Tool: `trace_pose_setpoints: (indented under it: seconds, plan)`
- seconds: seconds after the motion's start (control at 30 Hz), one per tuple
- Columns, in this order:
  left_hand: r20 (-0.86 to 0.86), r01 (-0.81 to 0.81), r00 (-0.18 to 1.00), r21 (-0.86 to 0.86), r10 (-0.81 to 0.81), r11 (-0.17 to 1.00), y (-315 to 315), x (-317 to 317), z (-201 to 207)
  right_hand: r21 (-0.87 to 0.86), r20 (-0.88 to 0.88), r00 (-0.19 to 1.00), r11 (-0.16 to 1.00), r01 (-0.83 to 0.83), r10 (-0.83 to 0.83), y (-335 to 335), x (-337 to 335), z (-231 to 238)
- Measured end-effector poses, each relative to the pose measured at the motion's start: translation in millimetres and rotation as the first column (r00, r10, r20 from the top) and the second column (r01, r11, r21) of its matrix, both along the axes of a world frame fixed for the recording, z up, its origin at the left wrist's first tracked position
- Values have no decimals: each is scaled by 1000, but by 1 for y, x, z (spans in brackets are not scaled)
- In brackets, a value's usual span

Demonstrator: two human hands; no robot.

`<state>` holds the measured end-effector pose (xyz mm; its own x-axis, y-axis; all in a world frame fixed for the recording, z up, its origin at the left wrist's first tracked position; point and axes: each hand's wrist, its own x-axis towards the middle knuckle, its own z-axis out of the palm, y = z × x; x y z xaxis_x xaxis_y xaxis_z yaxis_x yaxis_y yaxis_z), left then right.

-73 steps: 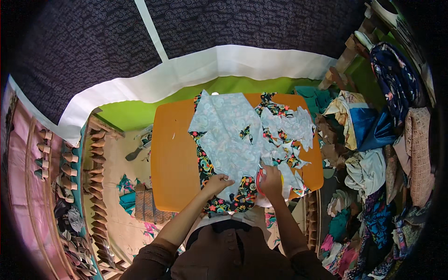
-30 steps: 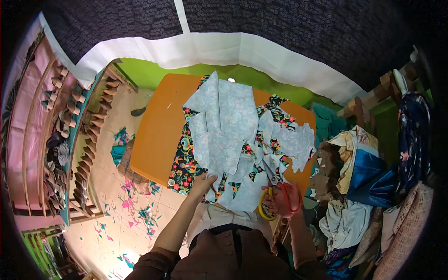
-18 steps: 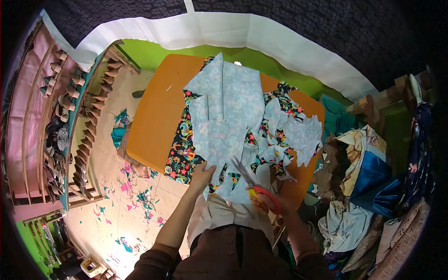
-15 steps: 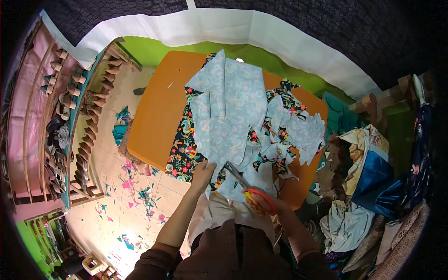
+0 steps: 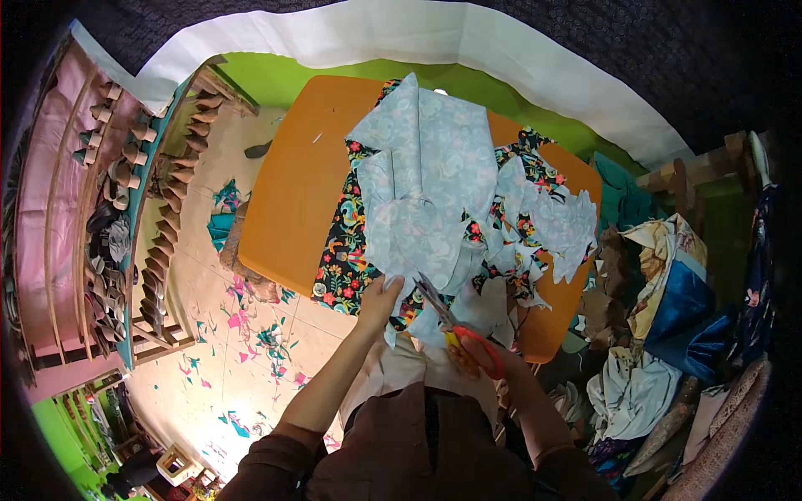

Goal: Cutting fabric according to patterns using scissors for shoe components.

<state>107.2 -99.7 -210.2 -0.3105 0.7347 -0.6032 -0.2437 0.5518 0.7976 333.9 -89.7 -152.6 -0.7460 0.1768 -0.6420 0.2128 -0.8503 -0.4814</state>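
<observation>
A floral fabric, pale bluish on its underside (image 5: 455, 159) and black with bright flowers on its face (image 5: 341, 265), lies in layers over an orange table (image 5: 288, 184). My left hand (image 5: 380, 302) pinches the cloth at its near edge. In my right hand (image 5: 464, 357) are scissors (image 5: 481, 349) with red and yellow handles. Their metal blades point away from me and lie against the fabric just right of my left fingers. Cut, jagged pieces of the same fabric (image 5: 564, 221) are heaped on the table's right side.
Wooden shoe lasts (image 5: 171, 196) line a rack at the left. Pink and teal scraps (image 5: 271, 336) litter the tiled floor. Piled cloths (image 5: 626, 392) crowd the right side, beside rolled material (image 5: 723, 430). A white cloth border (image 5: 384, 37) spans the far side beyond the table.
The view has shifted slightly, so the table and fabric sit a little higher and farther right. Both hands keep their holds, and the scissors stay at the fabric's near edge.
</observation>
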Motion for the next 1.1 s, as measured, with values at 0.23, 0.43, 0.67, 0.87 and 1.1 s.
trace_pose_setpoints:
  seconds: [0.23,0.43,0.67,0.87,1.1]
  plan:
    - [-5,11,1000,20,-11,1000,5,-10,6,58,62,998,998,-7,4,-7,15,13]
    - [-47,149,988,12,-149,989,6,-10,8,179,10,996,980,-86,85,1,-15,-17]
    - [67,97,993,0,-97,995,3,-13,5,59,54,997,997,54,-57,0,-34,-25]
    - [32,151,988,-113,-149,982,3,-20,-3,-5,6,994,994,112,-112,1,-38,-12]
    - [-7,312,949,-145,-316,939,7,-22,15,-27,3,995,995,101,-101,-7,-32,-42]
